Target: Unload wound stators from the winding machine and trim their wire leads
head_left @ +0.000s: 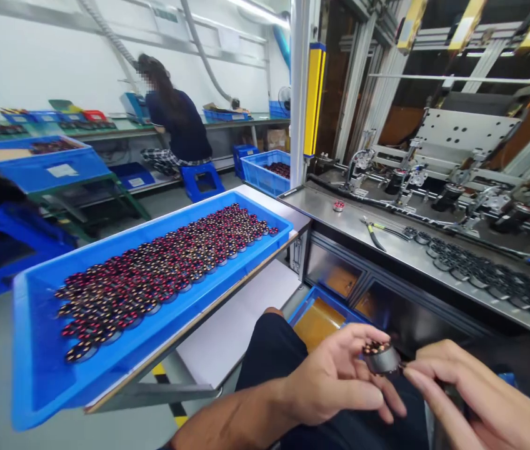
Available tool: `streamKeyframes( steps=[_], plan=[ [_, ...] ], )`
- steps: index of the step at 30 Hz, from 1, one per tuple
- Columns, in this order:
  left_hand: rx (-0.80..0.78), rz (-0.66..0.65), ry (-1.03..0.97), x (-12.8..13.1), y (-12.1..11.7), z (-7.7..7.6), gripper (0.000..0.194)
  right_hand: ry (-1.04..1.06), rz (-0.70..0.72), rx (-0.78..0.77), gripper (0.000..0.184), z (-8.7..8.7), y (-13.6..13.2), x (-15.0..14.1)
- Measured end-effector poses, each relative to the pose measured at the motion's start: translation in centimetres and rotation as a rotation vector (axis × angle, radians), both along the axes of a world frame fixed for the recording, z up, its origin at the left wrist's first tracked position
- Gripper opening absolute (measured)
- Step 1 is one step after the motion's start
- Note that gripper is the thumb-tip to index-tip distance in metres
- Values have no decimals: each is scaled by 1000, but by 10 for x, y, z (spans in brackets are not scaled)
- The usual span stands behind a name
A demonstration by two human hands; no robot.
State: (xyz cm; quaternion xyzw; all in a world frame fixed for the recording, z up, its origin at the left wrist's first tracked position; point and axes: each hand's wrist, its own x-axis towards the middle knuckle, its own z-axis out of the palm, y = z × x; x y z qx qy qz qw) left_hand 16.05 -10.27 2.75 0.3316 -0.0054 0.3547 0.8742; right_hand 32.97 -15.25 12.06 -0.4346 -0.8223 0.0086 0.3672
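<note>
Above my lap, my left hand (340,381) holds a small round motor stator (384,360) with a grey metal rim and copper-coloured windings. The stator is tilted, and its far side is hidden behind my fingers. Against its right edge, the thumb and forefinger of my right hand (475,394) are pinched together. A small dark bit shows at those fingertips, but I cannot make out what it is. Many similar stators (162,269), red and copper coloured, lie packed in rows in a long blue tray (35,350) to the left.
On the metal bench (321,200) at right lie pliers (375,234), a single red stator (339,205) and several black rings (480,269). Behind them stands a machine (466,131) with clamps. A co-worker (175,119) sits at a far table. A blue bin (312,312) stands below the bench.
</note>
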Motion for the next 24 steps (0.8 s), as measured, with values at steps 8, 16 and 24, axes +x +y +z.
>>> streamKeyframes(
  steps=[8, 16, 24],
  plan=[
    [-123, -87, 30, -7, 12, 7, 44, 173, 58, -168, 13, 9, 1, -13],
    [-8, -166, 51, 0, 9, 4, 39, 118, -37, -91, 14, 17, 1, -10],
    [-115, 18, -28, -4, 13, 17, 40, 206, 19, -159, 15, 14, 0, -10]
  ],
)
